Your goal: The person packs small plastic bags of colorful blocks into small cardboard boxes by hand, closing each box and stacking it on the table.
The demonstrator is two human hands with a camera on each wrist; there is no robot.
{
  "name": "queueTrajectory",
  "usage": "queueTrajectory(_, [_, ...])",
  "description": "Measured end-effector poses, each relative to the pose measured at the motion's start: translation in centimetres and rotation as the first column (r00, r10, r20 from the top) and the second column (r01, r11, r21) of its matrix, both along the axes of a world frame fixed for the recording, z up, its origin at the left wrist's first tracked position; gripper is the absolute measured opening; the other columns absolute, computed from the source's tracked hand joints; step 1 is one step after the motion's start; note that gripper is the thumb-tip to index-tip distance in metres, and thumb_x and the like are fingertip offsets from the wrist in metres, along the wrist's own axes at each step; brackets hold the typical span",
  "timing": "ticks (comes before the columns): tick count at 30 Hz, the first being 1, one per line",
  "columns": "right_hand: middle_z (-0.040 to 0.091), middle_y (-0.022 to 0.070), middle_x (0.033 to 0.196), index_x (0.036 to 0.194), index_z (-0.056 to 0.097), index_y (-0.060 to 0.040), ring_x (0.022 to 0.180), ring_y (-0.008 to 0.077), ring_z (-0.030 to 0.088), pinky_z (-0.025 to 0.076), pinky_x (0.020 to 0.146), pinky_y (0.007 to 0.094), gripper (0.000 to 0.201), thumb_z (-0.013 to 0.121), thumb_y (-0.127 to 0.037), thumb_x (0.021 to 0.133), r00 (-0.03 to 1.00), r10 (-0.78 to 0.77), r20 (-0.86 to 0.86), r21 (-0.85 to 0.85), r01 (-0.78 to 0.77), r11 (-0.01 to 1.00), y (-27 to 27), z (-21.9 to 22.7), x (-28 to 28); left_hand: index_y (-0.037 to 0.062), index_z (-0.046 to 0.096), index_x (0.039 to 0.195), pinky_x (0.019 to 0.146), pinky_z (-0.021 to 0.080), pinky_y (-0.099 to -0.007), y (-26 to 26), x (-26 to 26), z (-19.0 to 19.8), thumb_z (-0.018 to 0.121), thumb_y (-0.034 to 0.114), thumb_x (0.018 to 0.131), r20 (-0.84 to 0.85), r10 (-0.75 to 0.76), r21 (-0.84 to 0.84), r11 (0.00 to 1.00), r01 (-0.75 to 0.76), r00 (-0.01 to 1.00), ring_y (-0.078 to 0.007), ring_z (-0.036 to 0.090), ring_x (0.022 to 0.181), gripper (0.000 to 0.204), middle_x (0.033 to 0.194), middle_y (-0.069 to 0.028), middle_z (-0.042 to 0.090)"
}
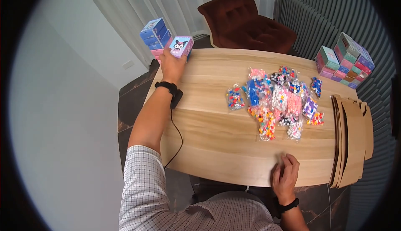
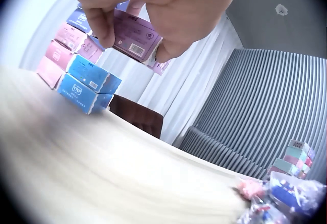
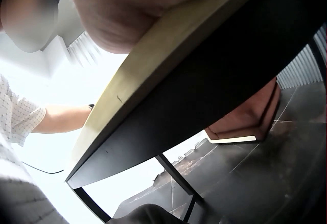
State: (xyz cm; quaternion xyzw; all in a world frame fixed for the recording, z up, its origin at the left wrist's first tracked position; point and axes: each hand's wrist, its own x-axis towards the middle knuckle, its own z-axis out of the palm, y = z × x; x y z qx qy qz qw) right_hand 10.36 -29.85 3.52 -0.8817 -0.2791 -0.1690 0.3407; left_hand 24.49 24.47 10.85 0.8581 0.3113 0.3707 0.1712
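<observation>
The purple box (image 1: pixel 180 46) is in the left hand (image 1: pixel 173 66), at the far left corner of the table (image 1: pixel 209 141), just beside the stacked boxes (image 1: pixel 153 35). The step in hand looks like handling this one box at the stack; any move from here would seem to call for a steady pinch and care not to knock its neighbours. The box lies between the fingers (image 2: pixel 104 27) on one side and the thumb (image 2: pixel 168 49) on the other, above the light blue boxes (image 2: pixel 76 92) in the left wrist view; whether it touches them I cannot tell. The right hand (image 1: pixel 285 178) is at the near table edge, fingers loosely curled, with nothing seen in it. Farther out are bags of small colourful pieces (image 1: pixel 282 97), flattened cardboard (image 1: pixel 353 139), more boxes (image 1: pixel 344 61) and a chair (image 1: pixel 248 24)
</observation>
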Motion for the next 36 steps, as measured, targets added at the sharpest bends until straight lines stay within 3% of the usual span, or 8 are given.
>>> queueTrajectory(5, [0.061,0.0269,0.12,0.121,0.063,0.0055,0.106,0.0445,0.061,0.052,0.091,0.0508,0.037,0.066,0.009,0.084,1.0,0.004,-0.02,-0.007,-0.005,1.0,0.0,-0.3,0.2,-0.0052,0.049,0.14,0.103,0.052,-0.0509,2.2,4.6,0.3,0.082,0.034,0.084,0.002,0.116,0.004,0.993,-0.116,0.993,-0.0511,0.061,0.118,0.076,0.136,-0.0343,0.05])
queueTrajectory(10, [0.063,0.0257,0.118,0.117,0.064,0.0041,0.105,0.0426,0.062,0.052,0.09,0.0487,0.033,0.063,0.01,0.084,0.997,0.0,-0.08,-0.02,-0.001,1.0,0.0,-0.2,0.4,-0.0079,0.051,0.136,0.102,0.053,-0.0503,3.4,6.6,-0.3,0.083,0.031,0.084,0.016,0.14,-0.017,0.99,-0.14,0.99,-0.0514,0.062,0.114,0.073,0.135,-0.0338,0.05])
queueTrajectory(19, [0.065,0.0238,0.117,0.113,0.064,0.0037,0.105,0.0408,0.063,0.052,0.092,0.0484,0.032,0.062,0.011,0.082,0.993,0.003,-0.12,-0.05,-0.009,0.999,0.6,0.7,0.7,-0.0089,0.058,0.127,0.104,0.051,-0.0469,6.9,8.0,-4.1,0.081,0.027,0.088,0.102,0.151,0.268,0.948,-0.173,0.983,-0.0467,0.059,0.118,0.057,0.133,-0.0303,0.051])
queueTrajectory(36, [0.066,0.0219,0.112,0.111,0.066,0.0022,0.102,0.0392,0.063,0.051,0.09,0.0471,0.031,0.064,0.012,0.081,0.994,0.005,-0.113,-0.042,-0.01,0.999,0.6,0.8,0.8,-0.0038,0.058,0.123,0.099,0.052,-0.0475,6.4,8.5,-3.8,0.083,0.021,0.089,0.1,0.166,0.24,0.953,-0.185,0.981,-0.0464,0.062,0.111,0.05,0.128,-0.0298,0.053])
